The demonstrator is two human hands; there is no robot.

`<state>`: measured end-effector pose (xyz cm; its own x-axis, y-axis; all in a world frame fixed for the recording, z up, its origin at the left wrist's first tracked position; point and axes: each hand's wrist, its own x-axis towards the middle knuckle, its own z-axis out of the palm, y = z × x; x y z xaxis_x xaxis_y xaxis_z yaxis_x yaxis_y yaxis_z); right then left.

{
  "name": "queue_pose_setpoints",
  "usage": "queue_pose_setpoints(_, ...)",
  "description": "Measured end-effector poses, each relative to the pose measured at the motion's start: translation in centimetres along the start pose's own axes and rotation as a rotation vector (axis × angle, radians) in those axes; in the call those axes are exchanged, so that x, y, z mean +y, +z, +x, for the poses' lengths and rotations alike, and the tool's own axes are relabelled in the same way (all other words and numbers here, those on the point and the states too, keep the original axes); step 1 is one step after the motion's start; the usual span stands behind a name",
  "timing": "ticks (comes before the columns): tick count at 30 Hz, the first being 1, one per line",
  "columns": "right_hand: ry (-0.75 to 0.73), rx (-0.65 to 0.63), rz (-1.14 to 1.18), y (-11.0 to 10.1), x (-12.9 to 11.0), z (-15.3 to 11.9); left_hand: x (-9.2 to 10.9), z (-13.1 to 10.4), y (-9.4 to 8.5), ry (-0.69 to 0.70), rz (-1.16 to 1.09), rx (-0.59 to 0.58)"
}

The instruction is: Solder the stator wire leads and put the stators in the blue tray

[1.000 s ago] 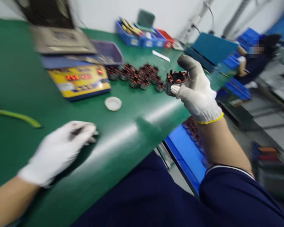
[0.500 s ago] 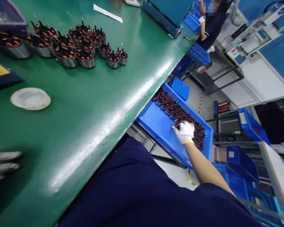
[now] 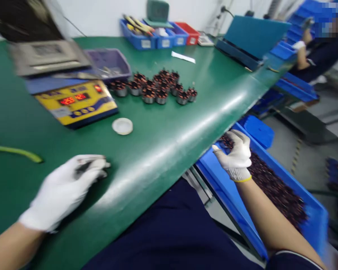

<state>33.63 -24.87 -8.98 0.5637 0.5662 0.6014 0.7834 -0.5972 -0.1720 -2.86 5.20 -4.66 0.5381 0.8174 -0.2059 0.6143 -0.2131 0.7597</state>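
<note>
Green handle (image 3: 19, 151): lay at far left, beyond the left hand; rest of the tool cut off by the frame.
Left hand (image 3: 58, 191): white-gloved, low over the green tabletop (image 3: 146, 150), fingers curled in. Dark patch between thumb and fingers; could not tell whether anything was gripped.
Yellow-fronted digital unit (image 3: 100, 107): lit red digits, blurred; panel faced the wearer, presumably for reading at a glance.
Purple bin (image 3: 124, 66): just beside the unit, small loose bits inside.
White round dish (image 3: 122, 126): in front of the unit, apart from the stators.
Copper-wound stators (image 3: 161, 92): clustered mid-table, upright, windings up; probably stood so to spare the wire ends.
Back bins: 3 blue bins (image 3: 145, 43) and 1 red bin (image 3: 192, 34) in a row near the wall, likely to leave working room in front.
Right hand (image 3: 236, 155): white-gloved, at the tray, thumb spread from bent fingers, dark stators between; could not tell if 1 was gripped.
Blue tray (image 3: 224, 182): below the table edge, beside the wearer, probably for short reach; many more stators (image 3: 280, 195) packed along its far side.
</note>
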Motion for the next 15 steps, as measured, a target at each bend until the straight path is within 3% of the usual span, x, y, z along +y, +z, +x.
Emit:
queue_pose_setpoints(2,-0.271,-0.011,0.169,2.5,-5.5,5.5,0.8,-0.4,0.2,0.021,-0.150,-0.018)
queue_pose_setpoints(4,-0.433,-0.098,0.234,4.8,-11.4,10.8,0.9,-0.4,0.3,0.066,-0.236,-0.033)
queue_pose_setpoints(6,-0.481,-0.225,0.173,7.1,-16.6,15.2,0.7,-0.4,0.3,0.093,-0.262,-0.044)
queue_pose_setpoints(8,-0.424,-0.360,0.048,9.1,-20.3,18.3,0.4,-0.5,0.2,0.107,-0.264,-0.056)
queue_pose_setpoints(10,-0.364,-0.449,-0.035,10.6,-22.3,19.8,0.4,-0.6,0.0,0.124,-0.261,-0.072)
queue_pose_setpoints(12,-0.345,-0.471,-0.046,11.0,-22.7,19.6,0.5,-0.7,-0.3,0.133,-0.268,-0.094)
queue_pose_setpoints(15,-0.369,-0.443,0.118,9.4,-21.7,17.0,1.0,-0.6,-0.6,0.103,-0.354,-0.100)
